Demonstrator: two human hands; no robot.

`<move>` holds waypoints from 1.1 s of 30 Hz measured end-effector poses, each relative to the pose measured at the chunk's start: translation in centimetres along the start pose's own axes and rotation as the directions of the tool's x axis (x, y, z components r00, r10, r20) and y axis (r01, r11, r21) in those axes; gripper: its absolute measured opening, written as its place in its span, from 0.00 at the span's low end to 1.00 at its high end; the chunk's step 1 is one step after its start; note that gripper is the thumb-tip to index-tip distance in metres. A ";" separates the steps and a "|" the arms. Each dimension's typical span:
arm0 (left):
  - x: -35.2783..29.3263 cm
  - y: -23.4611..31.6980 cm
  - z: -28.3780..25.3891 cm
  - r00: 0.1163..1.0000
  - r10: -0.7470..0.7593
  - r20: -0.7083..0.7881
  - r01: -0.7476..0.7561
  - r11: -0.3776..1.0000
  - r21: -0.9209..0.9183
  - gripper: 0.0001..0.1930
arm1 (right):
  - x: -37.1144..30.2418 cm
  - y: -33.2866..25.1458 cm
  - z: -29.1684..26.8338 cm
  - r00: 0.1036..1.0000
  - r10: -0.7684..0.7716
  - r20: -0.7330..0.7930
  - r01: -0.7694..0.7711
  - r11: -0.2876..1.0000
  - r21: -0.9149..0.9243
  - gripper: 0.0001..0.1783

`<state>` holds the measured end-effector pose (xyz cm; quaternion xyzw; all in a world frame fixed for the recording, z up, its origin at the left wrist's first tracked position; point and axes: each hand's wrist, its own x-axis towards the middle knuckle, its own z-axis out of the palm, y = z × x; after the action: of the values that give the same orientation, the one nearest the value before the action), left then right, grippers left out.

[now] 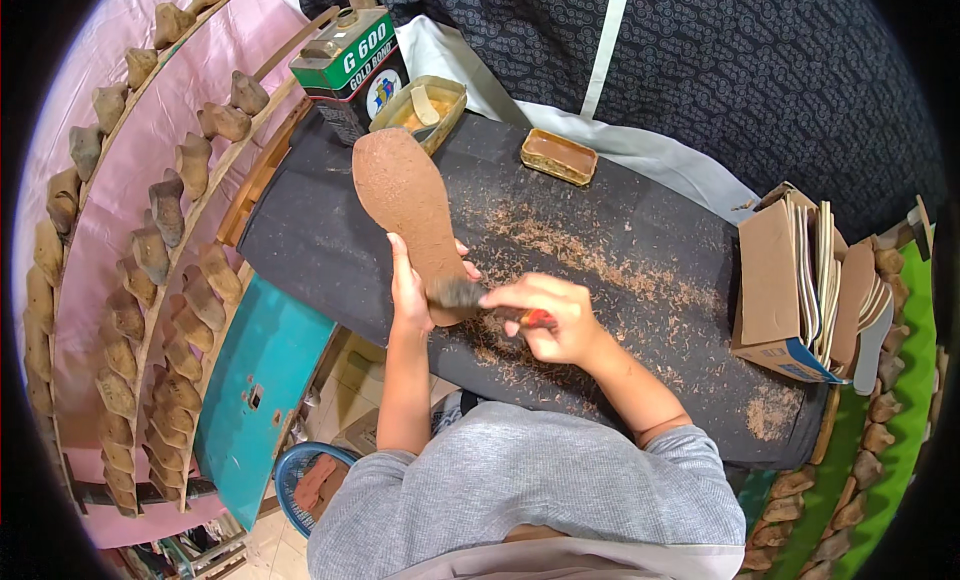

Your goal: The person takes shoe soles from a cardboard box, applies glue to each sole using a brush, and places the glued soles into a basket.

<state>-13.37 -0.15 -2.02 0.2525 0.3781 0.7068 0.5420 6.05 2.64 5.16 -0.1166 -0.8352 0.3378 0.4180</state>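
While the left hand (410, 290) grips the heel end of a brown shoe sole (405, 205), fingers wrapped around its edge so the sole stands tilted up over the dark work board (640, 310), the right hand (550, 320) is closed around the red handle of a small brush (470, 298) whose dark bristles touch the sole near its lower end. Brown shavings (580, 255) lie scattered over the board, with a glue tray (420, 105) and a green can (352, 65) at its far edge, a small amber dish (559, 156) near them, and a cardboard box of cut insoles (800, 290) on the right
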 end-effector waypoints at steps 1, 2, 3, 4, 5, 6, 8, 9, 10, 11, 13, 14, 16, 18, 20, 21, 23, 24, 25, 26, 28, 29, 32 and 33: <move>0.0 -0.2 0.1 0.999 0.014 -0.032 -0.014 1.000 0.004 0.37 | 0.4 -0.3 -0.2 0.999 0.018 -0.044 -0.018 1.000 -0.002 0.24; -0.8 1.1 3.0 0.987 0.008 -0.162 -0.013 1.000 -0.028 0.37 | 0.8 0.1 0.1 0.988 -0.059 -0.143 0.046 0.995 -0.086 0.25; -0.7 0.9 3.0 0.987 0.005 -0.160 -0.010 1.000 -0.030 0.37 | 0.9 0.2 -0.2 0.993 -0.034 -0.113 0.018 0.990 -0.142 0.24; -0.6 0.9 2.9 0.990 -0.006 -0.140 -0.005 0.997 -0.082 0.38 | 1.0 0.5 0.0 0.993 -0.047 -0.108 0.031 0.988 -0.148 0.23; -0.6 0.8 2.7 0.993 -0.017 -0.118 0.000 0.991 -0.134 0.38 | 0.9 0.8 0.2 0.993 -0.060 -0.103 0.044 0.987 -0.155 0.23; -0.4 0.8 2.2 0.993 -0.015 -0.120 -0.001 0.991 -0.134 0.38 | 0.6 0.7 0.3 0.995 -0.069 -0.074 0.057 0.986 -0.158 0.23; 0.1 0.8 1.0 0.997 0.065 0.043 -0.058 0.989 -0.140 0.38 | 0.1 0.5 0.8 0.991 -0.123 -0.052 0.117 0.986 -0.116 0.23; 0.2 0.8 0.6 0.997 0.064 0.041 -0.058 0.988 -0.141 0.38 | -0.4 0.7 1.1 0.988 -0.153 -0.037 0.149 0.985 -0.090 0.21; 0.4 0.9 0.3 0.994 0.104 0.020 -0.102 0.990 -0.099 0.38 | -0.8 0.6 1.1 0.992 -0.126 0.010 0.127 0.989 -0.079 0.21; 0.5 1.1 0.2 0.989 0.145 0.001 -0.144 0.988 -0.057 0.39 | -1.2 0.4 1.0 0.993 -0.100 0.056 0.103 0.992 -0.069 0.22; 0.1 1.2 0.1 0.991 0.125 -0.043 -0.127 0.991 -0.047 0.39 | -1.5 0.6 0.9 0.992 -0.079 0.097 0.084 0.995 -0.055 0.22; 0.1 1.2 0.1 0.990 0.137 -0.038 -0.139 0.989 -0.058 0.39 | -1.4 0.6 0.8 0.993 -0.080 0.085 0.083 0.996 -0.038 0.22; -0.1 1.1 0.4 0.989 0.147 -0.032 -0.148 0.986 -0.070 0.39 | -1.1 0.5 0.5 0.996 -0.070 0.046 0.071 0.997 -0.017 0.22; -0.4 0.9 1.3 0.993 0.115 0.021 -0.111 0.986 -0.125 0.39 | -0.7 0.3 0.7 0.992 -0.126 0.003 0.126 0.989 -0.073 0.22; -0.5 0.7 1.6 0.990 0.137 0.016 -0.134 0.983 -0.126 0.39 | -0.9 0.7 1.2 0.978 -0.207 -0.010 0.204 0.971 -0.127 0.21; -0.5 0.7 1.6 0.987 0.157 0.011 -0.155 0.980 -0.127 0.39 | -0.9 0.6 1.2 0.978 -0.208 -0.010 0.205 0.971 -0.126 0.21; -0.4 1.0 1.4 0.985 0.171 -0.010 -0.171 0.978 -0.123 0.39 | -1.1 0.4 1.3 0.970 -0.238 0.051 0.241 0.968 -0.067 0.20; -0.4 1.1 1.2 0.983 0.184 -0.028 -0.186 0.975 -0.119 0.39 | -1.4 0.3 1.1 0.974 -0.205 0.098 0.212 0.974 -0.076 0.18; -0.4 1.1 1.0 0.982 0.185 -0.027 -0.187 0.975 -0.120 0.39 | -1.5 0.4 0.8 0.974 -0.206 0.099 0.214 0.974 -0.077 0.18; -0.4 1.1 0.8 0.982 0.184 -0.035 -0.187 0.974 -0.127 0.39 | -1.6 0.5 0.5 0.975 -0.174 0.138 0.181 0.983 -0.040 0.18; -0.4 1.1 0.8 0.982 0.182 -0.042 -0.186 0.973 -0.135 0.39 | -1.8 0.6 0.1 0.974 -0.143 0.178 0.146 0.989 -0.004 0.17; -0.5 1.2 1.0 0.982 0.183 -0.053 -0.189 0.973 -0.132 0.39 | -1.9 0.7 0.0 0.980 -0.138 0.145 0.137 0.990 0.021 0.18; -0.7 1.1 1.4 0.984 0.173 -0.046 -0.178 0.974 -0.140 0.39 | -1.8 0.7 0.3 0.980 -0.191 0.054 0.191 0.982 -0.003 0.19; -0.8 1.1 1.5 0.986 0.162 -0.028 -0.165 0.975 -0.150 0.39 | -1.7 0.7 0.5 0.968 -0.250 0.000 0.250 0.967 -0.057 0.20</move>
<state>-12.61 -0.61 -0.23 0.2352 0.3052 0.7777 0.4967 6.65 2.09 3.43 -0.0234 -0.8509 0.2582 0.4569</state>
